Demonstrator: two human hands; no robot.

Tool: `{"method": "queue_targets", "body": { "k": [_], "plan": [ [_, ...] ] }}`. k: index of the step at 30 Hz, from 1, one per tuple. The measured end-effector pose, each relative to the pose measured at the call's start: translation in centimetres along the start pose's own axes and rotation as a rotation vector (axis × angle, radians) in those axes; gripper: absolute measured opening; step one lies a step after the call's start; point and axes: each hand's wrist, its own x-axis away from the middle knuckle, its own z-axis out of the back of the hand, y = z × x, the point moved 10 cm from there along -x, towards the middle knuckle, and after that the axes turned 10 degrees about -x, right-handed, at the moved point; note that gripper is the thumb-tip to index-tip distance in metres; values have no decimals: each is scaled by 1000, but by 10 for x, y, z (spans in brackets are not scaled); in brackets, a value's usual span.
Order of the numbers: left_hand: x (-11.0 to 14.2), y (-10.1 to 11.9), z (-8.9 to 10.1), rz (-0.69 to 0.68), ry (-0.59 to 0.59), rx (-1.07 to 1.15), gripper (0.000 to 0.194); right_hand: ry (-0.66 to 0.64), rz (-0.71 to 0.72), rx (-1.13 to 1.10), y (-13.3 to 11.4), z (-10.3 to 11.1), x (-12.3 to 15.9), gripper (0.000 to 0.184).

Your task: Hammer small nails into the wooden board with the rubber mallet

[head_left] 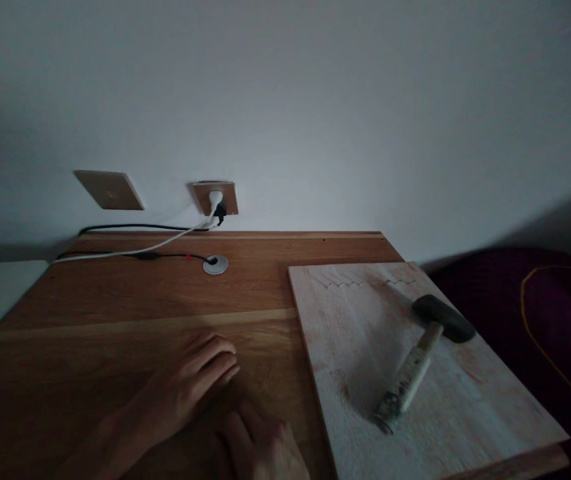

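Observation:
Both hands rest low on the brown wooden tabletop [130, 287]. My left hand [195, 380] lies on its side with its fingers curled in, and I see nothing in it. Closer to me, my right hand [260, 443] is bent in loosely, its knuckles up, partly cut off by the lower frame edge; no object shows in its grip. To the right, apart from both hands, a mallet [412, 373] with a black head and a worn, pale handle lies on a whitish board [335, 353]. Several thin zigzag metal strips [345, 284] lie near the board's far edge.
A round cable grommet [216, 265] sits in the tabletop. White and black cables [130, 252] run left from a wall socket [230, 193]. Another wall plate [110, 190] is further left. Purple fabric [495, 287] with a yellow cord [540, 340] lies beyond the board on the right.

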Motion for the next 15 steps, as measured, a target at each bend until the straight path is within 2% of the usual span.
{"method": "queue_targets", "body": {
  "k": [3, 9, 15],
  "plan": [
    [3, -8, 0, 23, 36, -43, 27, 35, 36, -7, 1, -6, -11, 27],
    [5, -2, -3, -16, 58, -60, 28, 189, 65, -15, 1, -10, -7, 52],
    [10, -5, -1, -9, 97, -38, 32, 250, 81, -39, 3, -13, -6, 49]
  ]
}}
